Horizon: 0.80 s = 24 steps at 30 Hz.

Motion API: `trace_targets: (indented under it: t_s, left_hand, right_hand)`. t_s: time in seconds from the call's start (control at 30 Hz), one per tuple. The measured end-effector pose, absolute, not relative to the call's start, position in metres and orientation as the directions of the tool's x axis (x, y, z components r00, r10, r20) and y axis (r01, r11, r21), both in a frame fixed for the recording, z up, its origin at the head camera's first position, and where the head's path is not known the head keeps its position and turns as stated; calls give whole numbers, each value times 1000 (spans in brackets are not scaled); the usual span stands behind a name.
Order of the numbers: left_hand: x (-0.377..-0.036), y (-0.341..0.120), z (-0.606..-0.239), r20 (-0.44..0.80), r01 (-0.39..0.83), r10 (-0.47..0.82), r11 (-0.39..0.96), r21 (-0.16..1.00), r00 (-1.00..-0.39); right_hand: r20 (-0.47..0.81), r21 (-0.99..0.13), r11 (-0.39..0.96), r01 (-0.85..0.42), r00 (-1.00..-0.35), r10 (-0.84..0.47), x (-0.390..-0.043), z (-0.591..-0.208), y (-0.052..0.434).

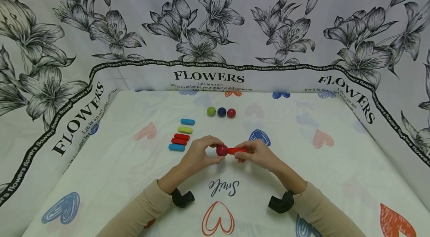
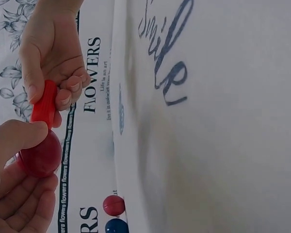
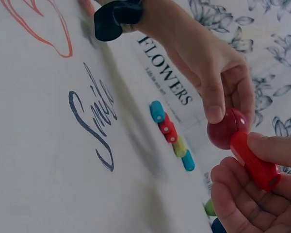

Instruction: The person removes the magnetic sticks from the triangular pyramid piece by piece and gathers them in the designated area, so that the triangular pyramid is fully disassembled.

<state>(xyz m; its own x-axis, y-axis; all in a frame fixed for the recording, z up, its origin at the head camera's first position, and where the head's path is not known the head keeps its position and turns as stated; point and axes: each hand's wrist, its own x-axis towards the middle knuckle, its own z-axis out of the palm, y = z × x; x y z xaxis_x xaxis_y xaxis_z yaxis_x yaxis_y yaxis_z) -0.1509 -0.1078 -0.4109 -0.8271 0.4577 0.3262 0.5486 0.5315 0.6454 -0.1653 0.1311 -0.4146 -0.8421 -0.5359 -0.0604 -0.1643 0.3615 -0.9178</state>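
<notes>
My left hand (image 1: 201, 152) pinches a dark red ball (image 1: 221, 150) between thumb and fingers, above the cloth. From the other side my right hand (image 1: 258, 152) grips a bright red rod (image 1: 237, 150), its thumb laid along it. One end of the rod meets the ball, as the right wrist view also shows with the ball (image 3: 226, 128) and the rod (image 3: 254, 162). Whether the rod's end sits inside the ball or only touches it, I cannot tell. Fingers cover parts of both pieces.
Left of my hands lies a column of short rods: blue (image 1: 187, 121), yellow (image 1: 185, 130), two red ones (image 1: 181, 137) and another blue (image 1: 176, 147). Farther back stand a green ball (image 1: 211, 111), a navy ball (image 1: 221, 112) and a red ball (image 1: 231, 113) in a row. Flower-printed cloth (image 1: 215, 48) rises behind.
</notes>
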Motion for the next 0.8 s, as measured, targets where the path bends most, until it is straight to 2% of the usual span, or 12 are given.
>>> trace_targets:
  t_s: [0.43, 0.5, 0.67, 0.8]
  left_hand:
    - [-147, -109, -406, 329, 550, 461, 512, 660, -824]
    - [-149, -113, -405, 353, 549, 431, 523, 652, -830]
    - [-160, -128, -400, 446, 515, 265, 545, 662, -855]
    - [-169, -130, -402, 422, 515, 296, 537, 669, -857]
  right_hand:
    - [-39, -923, 337, -185, -827, -561, -166, -415, 135]
    - [-45, -921, 347, -177, -837, -546, -166, -413, 138]
    - [-79, -923, 373, -100, -896, -436, -167, -409, 150]
    - [-88, -931, 351, -95, -879, -469, -168, -408, 150]
